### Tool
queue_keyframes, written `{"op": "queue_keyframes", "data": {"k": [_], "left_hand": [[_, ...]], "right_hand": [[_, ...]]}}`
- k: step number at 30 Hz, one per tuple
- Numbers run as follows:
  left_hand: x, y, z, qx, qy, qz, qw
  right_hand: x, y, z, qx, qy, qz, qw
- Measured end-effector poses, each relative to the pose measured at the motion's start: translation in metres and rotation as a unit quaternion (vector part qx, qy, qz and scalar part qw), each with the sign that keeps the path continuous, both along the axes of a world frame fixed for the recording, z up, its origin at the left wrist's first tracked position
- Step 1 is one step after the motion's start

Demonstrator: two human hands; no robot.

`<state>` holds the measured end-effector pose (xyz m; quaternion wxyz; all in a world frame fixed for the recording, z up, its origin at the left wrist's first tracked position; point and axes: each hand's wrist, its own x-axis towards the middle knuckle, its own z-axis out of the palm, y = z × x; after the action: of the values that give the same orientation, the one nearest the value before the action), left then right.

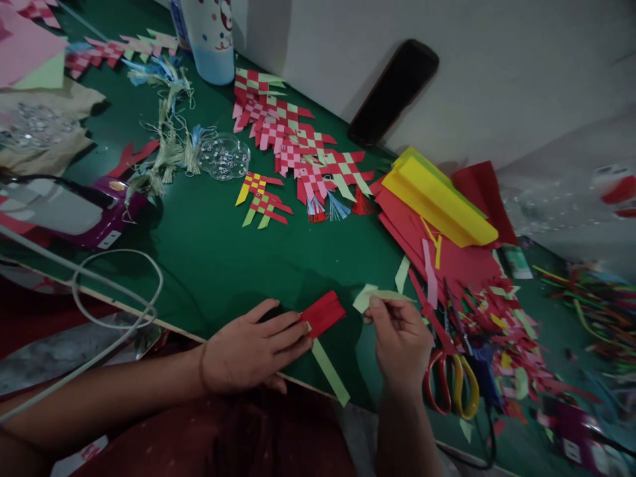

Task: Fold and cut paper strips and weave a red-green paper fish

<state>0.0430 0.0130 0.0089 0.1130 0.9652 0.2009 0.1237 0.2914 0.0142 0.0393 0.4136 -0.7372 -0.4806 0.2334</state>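
Observation:
My left hand [253,348] lies with its fingers stretched out, the fingertips resting on a folded red paper piece [325,314] near the table's front edge. A pale green paper strip [330,372] sticks out from under that red piece toward the edge. Just to the right, my right hand [400,338] pinches another pale green paper strip [366,298] between thumb and fingers. Its tip points at the red piece, with a gap between them. Scissors with red and yellow handles [451,384] lie right of my right hand.
Woven paper fish [285,142] overlap across the green table [209,232]. Beside them are a dish of small eyes [223,157] and tassels [166,146]. Yellow paper [440,195], paper scraps [521,344], a phone [395,89], a bottle [213,43] and a purple glue gun [106,212] surround the work.

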Motion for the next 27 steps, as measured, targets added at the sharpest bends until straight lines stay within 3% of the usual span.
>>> {"op": "queue_keyframes", "data": {"k": [5, 10, 16, 18, 20, 22, 24, 27], "left_hand": [[0.001, 0.001, 0.001, -0.002, -0.001, -0.001, 1.0], [0.0, 0.002, 0.002, -0.003, 0.0, -0.008, 1.0], [-0.001, 0.0, 0.0, -0.01, -0.007, -0.004, 1.0], [-0.001, 0.0, 0.0, -0.01, -0.009, -0.002, 1.0], [-0.001, 0.0, -0.001, -0.007, -0.012, -0.002, 1.0], [-0.001, 0.0, 0.0, -0.005, -0.013, -0.004, 1.0], [-0.001, 0.001, 0.0, -0.005, -0.013, -0.005, 1.0], [-0.002, 0.001, 0.0, -0.005, -0.017, -0.007, 1.0]], "right_hand": [[-0.01, -0.011, 0.011, 0.024, 0.004, -0.069, 0.997], [-0.016, -0.008, 0.008, -0.037, -0.024, -0.084, 0.996], [-0.015, 0.005, 0.013, -0.111, 0.045, 0.084, 0.989], [-0.006, 0.003, 0.018, -0.1, -0.031, 0.081, 0.991], [0.005, 0.003, 0.022, -0.029, -0.135, 0.045, 0.989], [0.014, 0.011, 0.02, 0.051, -0.22, 0.051, 0.973], [0.019, 0.027, 0.013, 0.08, -0.275, 0.117, 0.951], [0.02, 0.056, -0.003, 0.048, -0.302, 0.222, 0.926]]}}
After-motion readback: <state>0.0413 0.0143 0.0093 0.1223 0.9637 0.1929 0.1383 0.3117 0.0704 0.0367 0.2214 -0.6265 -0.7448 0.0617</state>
